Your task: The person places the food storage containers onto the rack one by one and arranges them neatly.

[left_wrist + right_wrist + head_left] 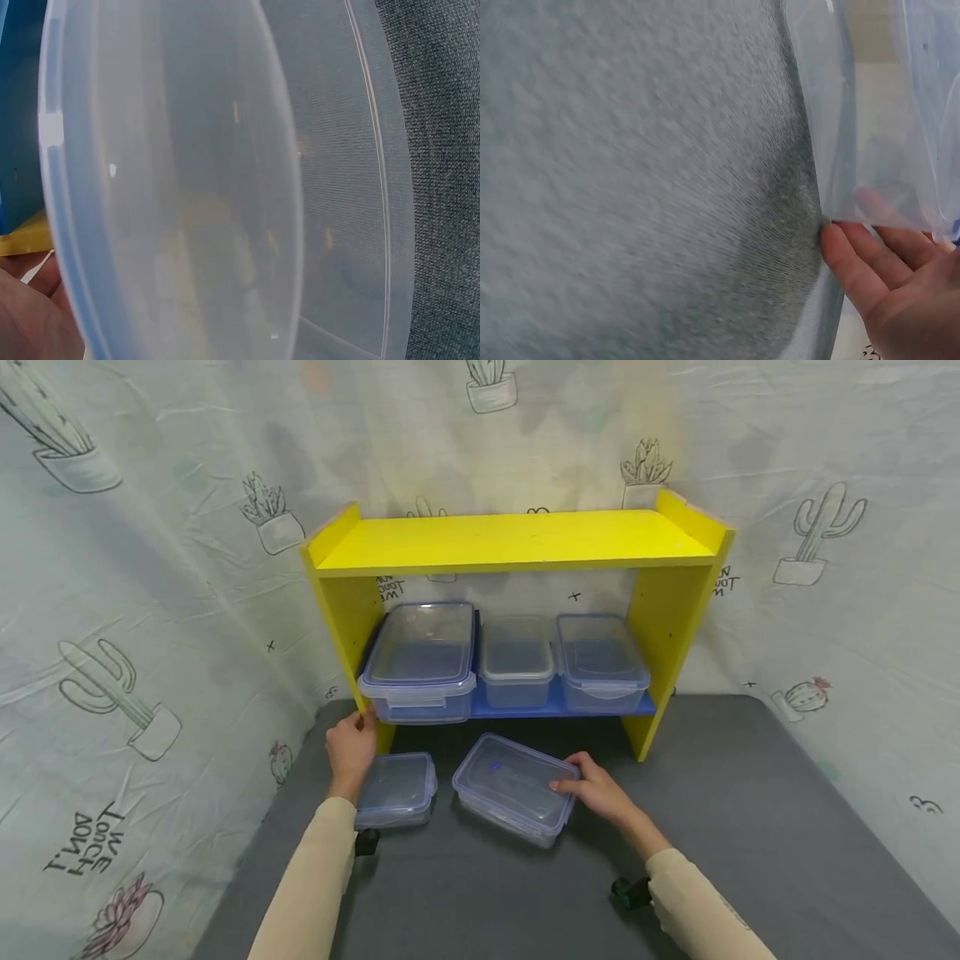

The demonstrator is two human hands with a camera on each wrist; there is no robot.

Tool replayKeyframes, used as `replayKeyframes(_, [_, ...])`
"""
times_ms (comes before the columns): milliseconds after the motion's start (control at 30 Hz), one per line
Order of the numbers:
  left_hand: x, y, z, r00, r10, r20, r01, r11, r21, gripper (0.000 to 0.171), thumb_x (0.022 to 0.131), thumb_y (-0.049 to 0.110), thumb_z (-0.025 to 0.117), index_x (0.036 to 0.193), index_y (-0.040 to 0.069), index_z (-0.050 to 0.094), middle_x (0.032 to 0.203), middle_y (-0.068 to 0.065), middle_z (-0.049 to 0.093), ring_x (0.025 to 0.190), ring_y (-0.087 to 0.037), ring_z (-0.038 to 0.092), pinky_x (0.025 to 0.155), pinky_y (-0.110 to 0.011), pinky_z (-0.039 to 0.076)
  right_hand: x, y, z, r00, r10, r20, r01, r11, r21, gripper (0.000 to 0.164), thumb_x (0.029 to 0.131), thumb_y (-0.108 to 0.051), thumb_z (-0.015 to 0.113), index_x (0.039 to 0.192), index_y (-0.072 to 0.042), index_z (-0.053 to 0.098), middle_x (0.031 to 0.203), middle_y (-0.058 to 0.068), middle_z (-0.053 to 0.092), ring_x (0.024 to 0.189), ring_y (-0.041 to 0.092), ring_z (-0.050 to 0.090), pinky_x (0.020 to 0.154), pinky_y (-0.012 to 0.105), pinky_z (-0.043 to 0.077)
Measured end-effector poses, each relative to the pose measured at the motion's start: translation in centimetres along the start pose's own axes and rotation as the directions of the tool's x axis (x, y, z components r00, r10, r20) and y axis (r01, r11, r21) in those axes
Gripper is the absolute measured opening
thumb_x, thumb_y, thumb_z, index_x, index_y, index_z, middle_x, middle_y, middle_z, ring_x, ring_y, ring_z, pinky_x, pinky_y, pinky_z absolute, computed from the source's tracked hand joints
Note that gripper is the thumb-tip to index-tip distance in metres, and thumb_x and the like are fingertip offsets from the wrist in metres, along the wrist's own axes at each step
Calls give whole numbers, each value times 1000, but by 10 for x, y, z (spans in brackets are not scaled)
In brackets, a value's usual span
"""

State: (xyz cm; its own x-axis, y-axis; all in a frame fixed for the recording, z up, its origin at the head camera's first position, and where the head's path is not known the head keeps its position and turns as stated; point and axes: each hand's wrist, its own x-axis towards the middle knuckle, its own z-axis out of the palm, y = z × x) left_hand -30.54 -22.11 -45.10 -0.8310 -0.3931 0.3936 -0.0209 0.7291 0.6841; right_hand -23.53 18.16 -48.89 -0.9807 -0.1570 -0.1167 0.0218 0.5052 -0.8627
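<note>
My right hand (596,789) grips the right end of a clear plastic food container (513,785) with a blue-rimmed lid, thumb on the lid. This container is tilted, its right end lower in the head view. In the right wrist view the right hand's fingers (855,259) reach under the container's clear wall (836,150). At the left, my left hand (351,750) grips the lower front edge of the yellow shelf's side panel (341,635), fingertips partly hidden. Another lidded container (397,785) lies on the grey table beside the left wrist; its clear wall (225,150) fills much of the left wrist view.
On the shelf's blue lower board (517,712) stand a large lidded container (423,652) and two smaller ones, a middle container (517,660) and a right container (602,660). The yellow top board (510,539) spans above. Behind hangs a cactus-print cloth (187,568). Grey fabric covers the table (712,793).
</note>
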Motion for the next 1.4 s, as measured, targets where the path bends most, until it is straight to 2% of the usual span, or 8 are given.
replayKeyframes(267, [-2, -1, -2, 1000, 1, -2, -1, 1000, -5, 52, 100, 46, 44, 62, 11, 45, 55, -4, 41, 52, -24, 40, 53, -34, 28, -7, 2, 4, 998, 29, -58, -33, 997, -75, 59, 92, -47, 60, 129, -2, 53, 123, 18, 62, 110, 29, 59, 91, 45, 47])
replayKeyframes(467, [-2, -2, -5, 1000, 9, 8, -8, 1000, -10, 52, 99, 49, 44, 63, 11, 46, 57, -5, 43, 54, -25, 41, 54, -34, 29, -12, -3, 12, 992, 87, -94, -72, 985, 157, 32, 87, -32, 71, 97, -2, 63, 86, 5, 62, 82, 18, 54, 74, 32, 41])
replayKeyframes(633, [-1, -4, -6, 1000, 2, -4, -2, 1000, 6, 53, 100, 48, 44, 63, 10, 47, 58, -7, 45, 56, -26, 43, 55, -34, 29, -16, -8, 17, 995, 80, -66, -53, 940, 337, 28, 80, -16, 78, 88, -4, 53, 85, 3, 55, 76, 17, 53, 66, 30, 44])
replayKeyframes(800, [-1, -2, -5, 1000, 13, 1, -13, 1000, 10, 53, 100, 48, 44, 63, 10, 47, 56, -6, 43, 55, -28, 43, 56, -35, 29, -25, -7, 12, 996, 46, 80, -72, 927, 369, 42, 84, -18, 74, 114, -2, 49, 114, 14, 57, 82, 16, 59, 66, 33, 49])
replayKeyframes(967, [-1, 0, -3, 1000, 6, -5, -6, 1000, 8, 52, 100, 46, 45, 63, 10, 47, 56, -5, 42, 55, -28, 43, 55, -35, 29, -37, -1, 5, 970, -43, 239, -51, 926, 374, 66, 91, -24, 64, 146, -6, 32, 143, 27, 41, 94, 18, 61, 65, 34, 52])
replayKeyframes(1167, [0, -1, -1, 1000, -5, -2, 5, 1000, 7, 51, 100, 46, 44, 65, 10, 48, 59, -7, 45, 58, -28, 44, 56, -35, 29, -47, 6, 2, 921, -139, 363, -18, 917, 398, 74, 92, -23, 60, 155, -15, 20, 156, 29, 19, 102, 24, 60, 75, 36, 53])
replayKeyframes(1267, [0, -1, -1, 1000, -13, -1, 13, 1000, 14, 51, 100, 47, 44, 65, 10, 48, 60, -7, 45, 58, -28, 44, 56, -35, 29, -52, 7, 4, 899, -173, 402, -10, 910, 415, 77, 92, -22, 61, 156, -19, 17, 157, 29, 18, 102, 23, 61, 76, 33, 52])
replayKeyframes(1400, [-1, -2, -1, 1000, -23, 3, 23, 1000, 20, 51, 100, 48, 43, 66, 11, 48, 60, -6, 45, 58, -27, 43, 56, -34, 29, -58, 9, 9, 884, -210, 418, -21, 875, 484, 77, 93, -17, 59, 156, -21, 16, 156, 29, 20, 106, 22, 61, 77, 32, 54])
